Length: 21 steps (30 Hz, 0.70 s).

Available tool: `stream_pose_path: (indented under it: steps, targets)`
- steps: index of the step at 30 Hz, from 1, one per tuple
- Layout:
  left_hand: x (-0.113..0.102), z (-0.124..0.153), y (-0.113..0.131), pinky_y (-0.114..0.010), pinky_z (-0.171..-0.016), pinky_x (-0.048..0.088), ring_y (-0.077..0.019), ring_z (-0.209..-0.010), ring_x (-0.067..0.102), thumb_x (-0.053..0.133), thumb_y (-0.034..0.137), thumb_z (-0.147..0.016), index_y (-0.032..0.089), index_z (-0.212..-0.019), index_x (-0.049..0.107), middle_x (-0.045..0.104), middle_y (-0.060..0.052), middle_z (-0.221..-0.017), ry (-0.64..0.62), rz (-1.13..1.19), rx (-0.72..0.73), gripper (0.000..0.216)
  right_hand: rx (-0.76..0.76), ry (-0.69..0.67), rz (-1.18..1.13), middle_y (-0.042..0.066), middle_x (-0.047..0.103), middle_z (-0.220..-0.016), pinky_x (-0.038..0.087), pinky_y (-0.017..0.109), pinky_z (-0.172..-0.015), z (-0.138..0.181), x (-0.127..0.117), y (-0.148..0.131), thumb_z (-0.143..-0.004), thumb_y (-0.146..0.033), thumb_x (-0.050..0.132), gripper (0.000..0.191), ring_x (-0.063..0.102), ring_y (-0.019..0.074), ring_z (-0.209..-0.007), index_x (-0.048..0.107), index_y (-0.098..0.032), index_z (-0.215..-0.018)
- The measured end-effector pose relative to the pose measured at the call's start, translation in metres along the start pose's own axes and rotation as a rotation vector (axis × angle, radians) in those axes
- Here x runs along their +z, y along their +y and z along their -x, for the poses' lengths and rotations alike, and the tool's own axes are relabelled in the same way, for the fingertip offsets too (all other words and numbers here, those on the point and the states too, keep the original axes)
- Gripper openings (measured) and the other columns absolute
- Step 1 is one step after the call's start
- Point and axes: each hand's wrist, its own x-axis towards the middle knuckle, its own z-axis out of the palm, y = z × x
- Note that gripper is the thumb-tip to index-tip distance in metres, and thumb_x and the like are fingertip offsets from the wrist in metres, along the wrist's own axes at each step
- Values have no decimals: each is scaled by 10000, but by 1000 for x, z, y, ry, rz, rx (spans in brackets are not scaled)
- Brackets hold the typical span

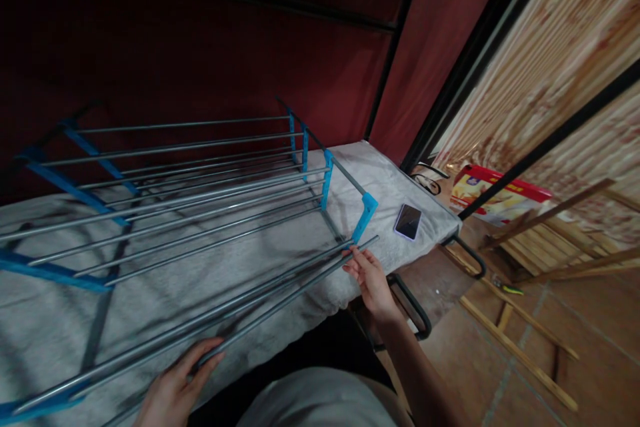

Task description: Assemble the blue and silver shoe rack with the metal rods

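A rack of grey metal rods (pixel 200 200) with blue plastic brackets (pixel 364 217) lies on a bed with a light grey cover. My left hand (pixel 180 377) is closed around a loose grey rod (pixel 280 305) near the bottom of the view. My right hand (pixel 367 273) pinches the same rod near its far end, just below the blue bracket at the rack's right front corner. The rod's tip sticks out past my right fingers. Beside it, other rods (pixel 215 315) run to the lower left bracket (pixel 50 403).
A phone (pixel 407 221) lies on the bed cover (pixel 360 170) to the right. Black bed posts (pixel 387 67) and a red wall (pixel 200 60) stand behind. On the tiled floor are a red and yellow box (pixel 500 193), wooden frames (pixel 520 353) and a wooden chair (pixel 565 240).
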Motion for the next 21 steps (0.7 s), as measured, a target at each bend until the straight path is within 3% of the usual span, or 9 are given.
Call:
stream_pose_path:
  steps: [6, 13, 21]
  targets:
    - [-11, 0, 2, -256, -751, 607, -223, -874, 756, 596, 596, -814, 328, -911, 753, 788, 31, -931, -12, -29, 36, 325, -48, 51, -38, 28, 746, -934, 580, 241, -712, -10, -10, -11, -729, -418, 843, 298, 665, 125, -724, 702, -207, -886]
    - [-5, 5, -8, -247, -787, 597, -218, -912, 750, 608, 531, -809, 316, -954, 748, 787, 15, -975, -27, -5, -34, 295, -38, 80, -64, 8, 741, -882, 576, 239, -685, -17, -17, -8, -712, -407, 858, 282, 651, 120, -697, 683, -218, -825]
    - [-4, 5, -20, -234, -746, 599, -220, -863, 757, 641, 612, -746, 308, -901, 744, 789, 17, -927, -28, -36, -75, 356, -38, 48, -46, 28, 744, -940, 572, 256, -729, -20, -21, -3, -711, -376, 861, 280, 660, 127, -746, 687, -207, -852]
